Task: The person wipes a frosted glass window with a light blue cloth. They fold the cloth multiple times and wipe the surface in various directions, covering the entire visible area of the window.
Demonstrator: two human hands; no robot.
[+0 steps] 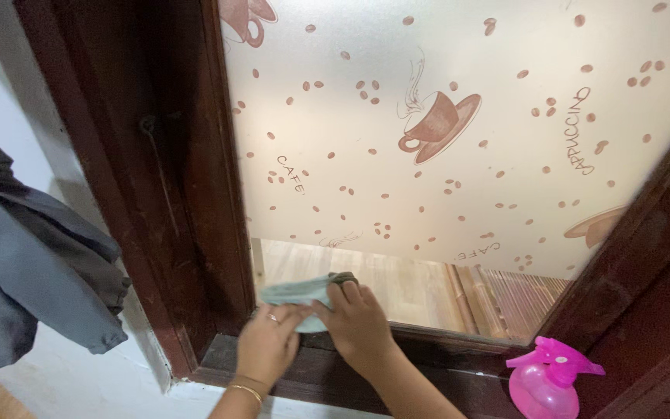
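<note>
Far left of the dark wooden window frame (195, 194): grey garment (32, 264) hanging against the white wall (9, 101), well apart from the hands. On the frame's left upright, a small metal hook (149, 124) with a thin rod running down from it.

At the frame's lower left corner: left hand (267, 345), ring on one finger, gold bangle (246, 389) at the wrist, fingers bent and pinching the near edge of a pale green cloth (300, 292). Just right of it, touching: right hand (358, 320), fingers curled over the cloth, pressing it against the bottom rail of the frame where glass meets wood. Darker patch at the cloth's top edge, possibly a fold or a second layer; hard to tell.

Filling the frame above: frosted pane (459, 140) printed with coffee cups and beans, clear strip along its foot.

Near the frame's lower right corner: pink spray bottle (548, 380), upright, well apart from both hands.
</note>
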